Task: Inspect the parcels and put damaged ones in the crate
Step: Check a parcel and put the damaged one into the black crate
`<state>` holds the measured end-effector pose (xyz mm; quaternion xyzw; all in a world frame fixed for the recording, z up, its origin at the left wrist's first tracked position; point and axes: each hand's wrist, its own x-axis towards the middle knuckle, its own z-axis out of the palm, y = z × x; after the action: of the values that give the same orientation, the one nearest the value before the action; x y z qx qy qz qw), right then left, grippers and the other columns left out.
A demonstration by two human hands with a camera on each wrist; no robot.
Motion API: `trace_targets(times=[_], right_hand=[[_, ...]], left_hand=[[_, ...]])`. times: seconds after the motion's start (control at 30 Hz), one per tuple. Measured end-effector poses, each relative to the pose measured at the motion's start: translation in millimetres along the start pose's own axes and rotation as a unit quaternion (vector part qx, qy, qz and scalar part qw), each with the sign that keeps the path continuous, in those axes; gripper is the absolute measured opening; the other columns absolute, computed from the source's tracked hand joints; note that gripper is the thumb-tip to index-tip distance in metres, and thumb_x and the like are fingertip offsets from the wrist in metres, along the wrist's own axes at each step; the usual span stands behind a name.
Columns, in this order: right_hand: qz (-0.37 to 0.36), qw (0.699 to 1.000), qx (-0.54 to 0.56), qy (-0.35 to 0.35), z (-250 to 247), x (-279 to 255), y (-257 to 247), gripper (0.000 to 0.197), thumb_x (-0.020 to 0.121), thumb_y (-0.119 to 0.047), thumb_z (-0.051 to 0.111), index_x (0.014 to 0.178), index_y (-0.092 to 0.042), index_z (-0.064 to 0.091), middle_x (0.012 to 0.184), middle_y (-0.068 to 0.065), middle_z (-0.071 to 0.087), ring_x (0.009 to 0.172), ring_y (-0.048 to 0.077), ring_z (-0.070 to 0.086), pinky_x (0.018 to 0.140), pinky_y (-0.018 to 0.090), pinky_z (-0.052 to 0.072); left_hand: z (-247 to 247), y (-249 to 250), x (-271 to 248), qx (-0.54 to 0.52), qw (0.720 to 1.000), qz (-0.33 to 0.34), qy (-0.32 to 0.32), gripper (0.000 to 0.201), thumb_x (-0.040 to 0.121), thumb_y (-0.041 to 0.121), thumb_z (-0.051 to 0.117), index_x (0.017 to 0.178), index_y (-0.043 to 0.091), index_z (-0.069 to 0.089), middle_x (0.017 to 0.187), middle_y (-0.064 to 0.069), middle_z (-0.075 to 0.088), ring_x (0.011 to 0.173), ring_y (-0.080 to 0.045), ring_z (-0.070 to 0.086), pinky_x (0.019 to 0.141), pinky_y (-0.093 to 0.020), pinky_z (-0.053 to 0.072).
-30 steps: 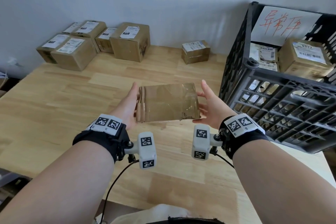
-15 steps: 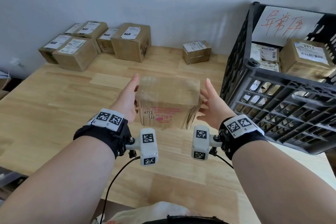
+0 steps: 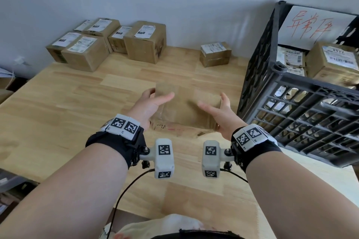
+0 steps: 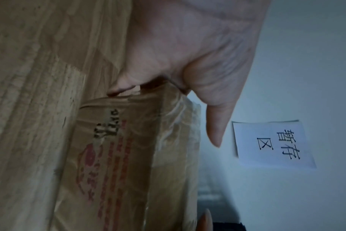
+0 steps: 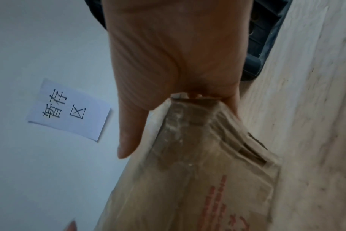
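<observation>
**A:** How far along are you?

**B:** Partway, by my reading. Two or three labelled parcels (image 3: 339,62) already sit in the black crate (image 3: 303,101) at your 2 o'clock. One small labelled parcel (image 3: 215,54) waits alone at 12 o'clock, and a cluster of boxes (image 3: 108,41) sits at 10 o'clock against the wall; which are checked I cannot tell.

**A:** And the one in hand?

**B:** The taped cardboard parcel (image 3: 186,110) is dead ahead, close above the wooden table (image 3: 58,103). Your left hand (image 3: 150,105) clasps its left end, fingers behind, thumb lying across the top; your right hand (image 3: 219,111) clasps the right end the same way. The right wrist view shows a split seam (image 5: 255,150) near the table-side edge, so it looks bound for the crate.

**A:** Room to move?

**B:** The crate's near wall stands just beside your right hand and well above it, so lift before swinging toward 2 o'clock. Bare table lies open from 9 to 12.
</observation>
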<state>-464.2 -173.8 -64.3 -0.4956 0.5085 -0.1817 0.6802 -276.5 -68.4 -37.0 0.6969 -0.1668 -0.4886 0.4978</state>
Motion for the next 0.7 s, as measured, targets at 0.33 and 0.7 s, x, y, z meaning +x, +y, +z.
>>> trace_targets(times=[0.33, 0.7], right_hand=[[0.058, 0.98, -0.188, 0.009, 16.2, 16.2, 3.7, 0.113, 0.059, -0.047, 0.091, 0.146, -0.032, 0.019, 0.117, 0.005, 0.056, 0.1, 0.028, 0.063, 0.087, 0.049, 0.057], [0.072, 0.965, -0.245, 0.05, 26.3, 33.5, 0.9, 0.137, 0.044, -0.051, 0.094, 0.152, -0.027, 0.013, 0.123, 0.012, 0.056, 0.102, 0.03, 0.066, 0.085, 0.047, 0.058]], left_hand=[[-5.9, -32.0, 10.7, 0.092, 0.991, -0.066, 0.065, 0.101, 0.063, 0.031, 0.089, 0.144, 0.029, 0.029, 0.115, 0.001, 0.057, 0.102, -0.022, 0.058, 0.084, -0.044, 0.055], [-3.2, -35.0, 31.7, 0.169, 0.979, -0.035, 0.107, 0.106, 0.06, 0.038, 0.09, 0.145, 0.02, 0.03, 0.127, -0.003, 0.057, 0.112, -0.024, 0.057, 0.098, -0.041, 0.049]])
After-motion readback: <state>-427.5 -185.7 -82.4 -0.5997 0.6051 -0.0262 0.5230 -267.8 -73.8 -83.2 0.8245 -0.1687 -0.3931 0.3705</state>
